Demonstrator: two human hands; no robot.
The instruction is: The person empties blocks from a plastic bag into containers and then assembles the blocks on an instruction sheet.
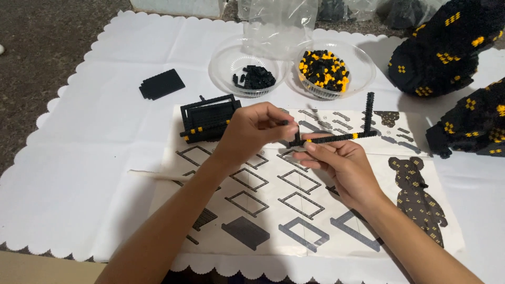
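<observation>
head view: both hands, left hand (pixel 252 131) and right hand (pixel 342 163), pinching a thin black brick strip (pixel 336 138) over the white instruction sheet (pixel 315 210).

Brick strip (pixel 336 137): thin L-shaped assembly of small black bricks with a few yellow ones; long arm level, short arm upright at its right end. Held above the instruction sheet. Small black piece (pixel 284 122): pinched just above the strip's left end.

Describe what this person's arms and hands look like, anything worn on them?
Both forearms are bare, with no sleeves showing. The left hand and right hand wear no gloves, and no rings, watch or bracelet can be seen on either.
</observation>
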